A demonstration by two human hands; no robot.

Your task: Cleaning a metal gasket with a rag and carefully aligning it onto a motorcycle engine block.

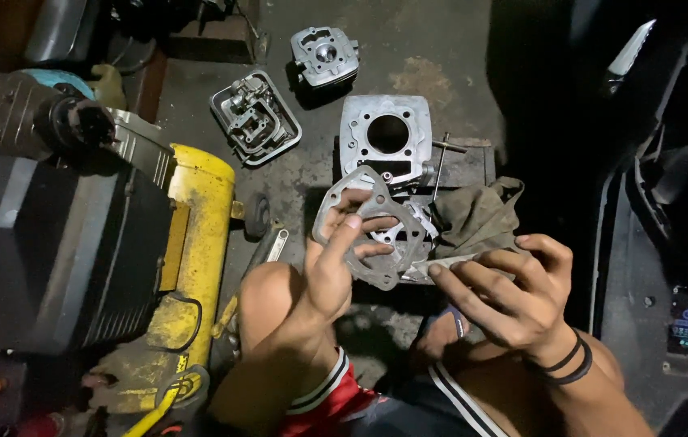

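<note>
Head view. The left hand holds a flat grey gasket upright over the concrete floor, thumb and fingers pinched on its lower rim; the gasket's large round opening and small bolt holes face the camera. The right hand is beside it, fingers loosely curled around the edge of a crumpled olive rag — the fingertips lie just right of the gasket, and contact with it cannot be told. Behind the gasket, near the middle of the floor, a silver cylinder block sits on a dark square block, its bore open upward; a thin metal rod leans at its right side. Farther back lie a cylinder head and, to its left, an open cover with rocker parts. Along the floor's left edge stands a yellow tank beside a black box-shaped machine. The person's bare knee shows below the left hand — two dark bands circle the right wrist.
</note>
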